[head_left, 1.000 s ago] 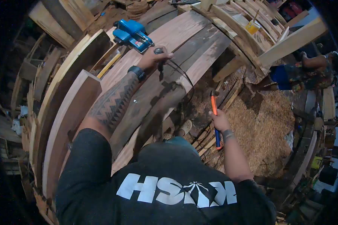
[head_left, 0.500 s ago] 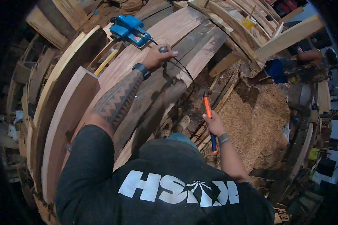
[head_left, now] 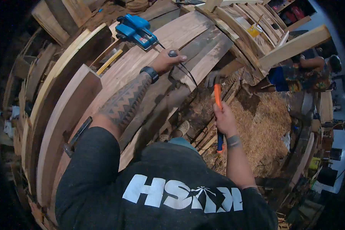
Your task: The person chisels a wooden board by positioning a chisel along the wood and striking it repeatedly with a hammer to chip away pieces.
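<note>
Over the curved planks [head_left: 188, 27], the left hand [head_left: 164, 63] curls round a tool handle [head_left: 173, 53] — the right hand [head_left: 225, 119] grips a hammer [head_left: 217, 94] beside them; some wood's pale and clean, some dark and rough.

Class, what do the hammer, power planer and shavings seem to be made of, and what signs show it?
Hammer: orange-and-blue handle, probably plastic or rubber by its bright colouring, core unseen; dark head, likely steel, but blurred.
Power planer: slightly shiny casing, probably moulded plastic, from its even blue and rounded edges.
Shavings: raw wood, by their tan, loose, flaky look.
</note>
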{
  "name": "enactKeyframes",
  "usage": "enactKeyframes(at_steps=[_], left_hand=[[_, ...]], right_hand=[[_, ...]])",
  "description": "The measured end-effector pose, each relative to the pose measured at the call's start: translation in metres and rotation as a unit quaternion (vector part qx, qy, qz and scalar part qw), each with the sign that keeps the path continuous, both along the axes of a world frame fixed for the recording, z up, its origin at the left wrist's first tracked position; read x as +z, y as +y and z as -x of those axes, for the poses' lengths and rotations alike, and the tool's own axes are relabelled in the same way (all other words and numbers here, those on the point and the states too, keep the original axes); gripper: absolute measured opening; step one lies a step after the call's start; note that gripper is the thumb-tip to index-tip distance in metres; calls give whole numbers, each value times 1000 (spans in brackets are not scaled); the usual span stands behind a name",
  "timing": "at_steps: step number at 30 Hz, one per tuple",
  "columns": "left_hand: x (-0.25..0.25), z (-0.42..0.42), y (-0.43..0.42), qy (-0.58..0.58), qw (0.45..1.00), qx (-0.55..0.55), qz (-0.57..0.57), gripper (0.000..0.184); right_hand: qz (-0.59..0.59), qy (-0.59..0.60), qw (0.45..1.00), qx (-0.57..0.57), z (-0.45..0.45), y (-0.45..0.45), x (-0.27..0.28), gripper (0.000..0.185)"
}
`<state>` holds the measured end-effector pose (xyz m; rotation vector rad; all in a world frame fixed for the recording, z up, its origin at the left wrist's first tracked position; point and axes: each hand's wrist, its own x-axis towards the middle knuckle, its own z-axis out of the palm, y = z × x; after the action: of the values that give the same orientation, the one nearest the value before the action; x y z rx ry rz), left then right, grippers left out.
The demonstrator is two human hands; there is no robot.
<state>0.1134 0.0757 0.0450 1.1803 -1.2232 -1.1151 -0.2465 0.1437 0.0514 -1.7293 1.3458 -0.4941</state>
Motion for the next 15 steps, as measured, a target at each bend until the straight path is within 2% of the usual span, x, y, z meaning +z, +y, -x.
enactKeyframes(at_steps=[4,6,8,9,11,12,15], left_hand=[[-7,5,-4,17,999,23,-23,31],[-19,4,-13,33,998,41,-18,29],[-32,0,-24,69,996,54,-2,27],[-31,0,-23,-4,998,67,5,27],[-27,-2,-20,-150,984,97,19,28],[-22,-4,-15,-237,960,101,107,29],[-7,2,12,-134,986,64,81,27]], right_hand=[[179,-46,982,42,-38,-18,69,35],[258,-27,962,81,-67,-22,102,36],[184,47,976,105,-90,-23,114,38],[146,85,979,117,-99,-25,116,39],[129,60,978,149,-108,-30,89,42],[137,66,975,160,-114,-28,82,43],[126,62,975,170,-119,-28,87,42]])
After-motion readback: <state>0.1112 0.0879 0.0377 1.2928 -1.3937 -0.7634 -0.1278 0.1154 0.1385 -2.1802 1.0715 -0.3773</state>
